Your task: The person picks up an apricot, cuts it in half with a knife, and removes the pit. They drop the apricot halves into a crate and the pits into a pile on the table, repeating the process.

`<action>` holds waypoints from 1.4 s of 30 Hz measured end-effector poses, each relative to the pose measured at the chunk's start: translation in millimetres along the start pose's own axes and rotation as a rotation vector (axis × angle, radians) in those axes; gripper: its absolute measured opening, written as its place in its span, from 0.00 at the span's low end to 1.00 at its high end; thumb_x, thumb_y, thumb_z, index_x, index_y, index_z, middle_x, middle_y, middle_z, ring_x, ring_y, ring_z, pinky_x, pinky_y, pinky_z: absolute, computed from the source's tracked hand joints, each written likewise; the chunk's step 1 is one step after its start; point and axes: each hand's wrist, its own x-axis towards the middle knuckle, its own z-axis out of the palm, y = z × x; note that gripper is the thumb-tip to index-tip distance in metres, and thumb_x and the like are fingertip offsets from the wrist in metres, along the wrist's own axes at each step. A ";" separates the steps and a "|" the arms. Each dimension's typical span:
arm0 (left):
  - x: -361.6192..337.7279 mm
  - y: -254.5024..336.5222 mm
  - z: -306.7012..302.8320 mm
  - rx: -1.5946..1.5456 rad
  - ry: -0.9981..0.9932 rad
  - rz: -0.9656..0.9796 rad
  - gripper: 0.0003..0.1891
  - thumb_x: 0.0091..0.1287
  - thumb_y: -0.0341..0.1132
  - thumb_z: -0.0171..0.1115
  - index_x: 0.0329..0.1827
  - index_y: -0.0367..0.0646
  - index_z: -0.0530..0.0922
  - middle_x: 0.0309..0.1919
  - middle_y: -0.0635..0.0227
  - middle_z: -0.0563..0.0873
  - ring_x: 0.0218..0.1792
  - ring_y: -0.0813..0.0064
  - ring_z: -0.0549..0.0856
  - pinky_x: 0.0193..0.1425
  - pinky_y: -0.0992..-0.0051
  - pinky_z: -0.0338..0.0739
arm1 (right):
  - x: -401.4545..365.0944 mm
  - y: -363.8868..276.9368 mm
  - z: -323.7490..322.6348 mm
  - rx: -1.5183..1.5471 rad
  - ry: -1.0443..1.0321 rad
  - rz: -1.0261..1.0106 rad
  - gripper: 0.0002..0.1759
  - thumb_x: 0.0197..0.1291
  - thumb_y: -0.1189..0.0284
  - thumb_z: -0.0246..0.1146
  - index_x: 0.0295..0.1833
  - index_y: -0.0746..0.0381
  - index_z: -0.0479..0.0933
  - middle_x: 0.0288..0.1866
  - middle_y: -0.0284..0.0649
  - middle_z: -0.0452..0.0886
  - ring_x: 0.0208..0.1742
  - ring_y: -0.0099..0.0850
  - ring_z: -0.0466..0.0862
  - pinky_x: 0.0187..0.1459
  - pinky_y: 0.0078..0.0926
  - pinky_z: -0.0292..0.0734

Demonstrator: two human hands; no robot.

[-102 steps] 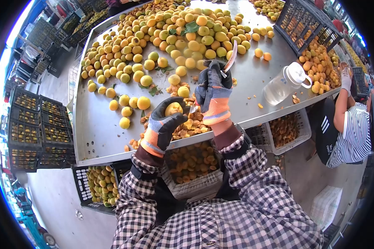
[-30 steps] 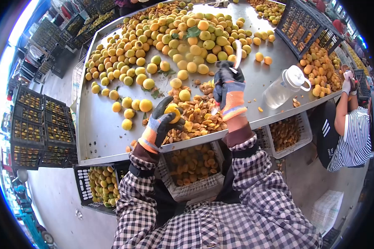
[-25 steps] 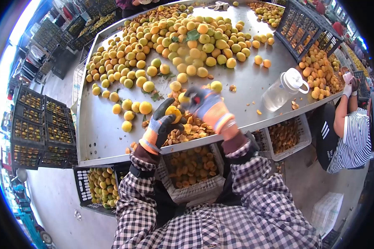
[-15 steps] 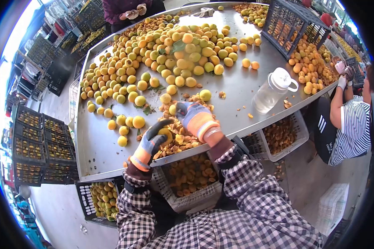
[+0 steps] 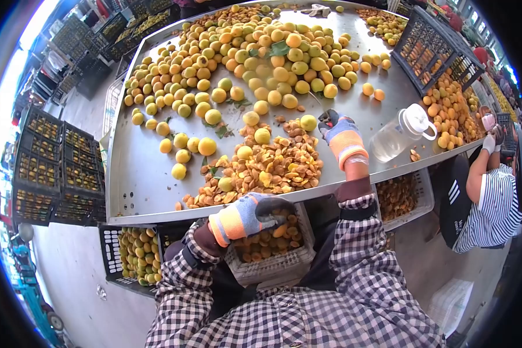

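Note:
My left hand (image 5: pixel 246 219), in an orange and grey glove with dark fingertips, is over the table's front edge above a light crate (image 5: pixel 307 252) of apricot halves. Its fingers are apart, and an orange apricot half (image 5: pixel 280 231) shows just below them. To the right, my right hand (image 5: pixel 343 139) is closed above the metal table, with the thin blade of a small knife (image 5: pixel 315 100) sticking out toward the upper left. Between the hands lies a heap of split apricot pieces (image 5: pixel 278 165), with a few whole apricots (image 5: pixel 262 136) on it.
A large pile of whole apricots (image 5: pixel 278 75) covers the table's far side. A clear water bottle (image 5: pixel 391 139) stands right of my right hand. A tipped black crate (image 5: pixel 426 52) spills apricots at the right, near a person in a striped shirt (image 5: pixel 493 200). Stacked crates (image 5: pixel 37 168) stand left.
My left hand has moved from the heap, where it held an apricot, down over the crate and opened. My right hand has shifted right, away from the heap. The view has tilted slightly.

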 end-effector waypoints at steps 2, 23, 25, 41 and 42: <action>1.1 1.2 -4.6 -0.128 0.005 -0.019 0.17 0.67 0.27 0.63 0.59 0.37 0.79 0.53 0.63 0.86 0.55 0.76 0.82 0.62 0.74 0.75 | 1.3 1.2 1.9 -0.027 -0.005 -0.020 0.16 0.58 0.66 0.65 0.51 0.58 0.79 0.46 0.48 0.85 0.50 0.48 0.83 0.52 0.40 0.77; 15.8 -45.8 -35.3 -0.212 0.588 0.160 0.17 0.68 0.22 0.59 0.59 0.36 0.79 0.47 0.67 0.87 0.44 0.83 0.84 0.49 0.80 0.80 | 13.0 -7.8 33.7 0.839 -0.412 -0.092 0.21 0.57 0.77 0.69 0.57 0.58 0.78 0.40 0.33 0.85 0.24 0.17 0.76 0.20 0.19 0.72; 22.1 -48.6 -35.5 -0.590 0.616 0.118 0.19 0.68 0.25 0.62 0.63 0.38 0.76 0.48 0.67 0.87 0.44 0.81 0.85 0.42 0.80 0.81 | -6.6 -26.9 40.5 0.981 -0.484 -0.131 0.23 0.56 0.80 0.69 0.58 0.60 0.78 0.38 0.32 0.85 0.18 0.14 0.72 0.13 0.15 0.62; 14.6 -29.0 -31.1 -0.262 0.869 0.379 0.28 0.58 0.24 0.72 0.62 0.34 0.73 0.53 0.65 0.83 0.54 0.77 0.81 0.61 0.75 0.77 | -62.5 -70.4 62.9 0.930 -0.505 -0.345 0.24 0.59 0.79 0.69 0.62 0.64 0.74 0.55 0.38 0.83 0.57 0.25 0.80 0.59 0.24 0.76; 14.6 -28.7 -28.7 -0.240 0.876 0.374 0.29 0.57 0.23 0.73 0.63 0.35 0.73 0.54 0.66 0.82 0.54 0.77 0.80 0.62 0.74 0.76 | -64.4 -71.4 65.2 0.939 -0.520 -0.374 0.24 0.59 0.78 0.69 0.62 0.65 0.74 0.54 0.37 0.83 0.56 0.24 0.80 0.57 0.23 0.77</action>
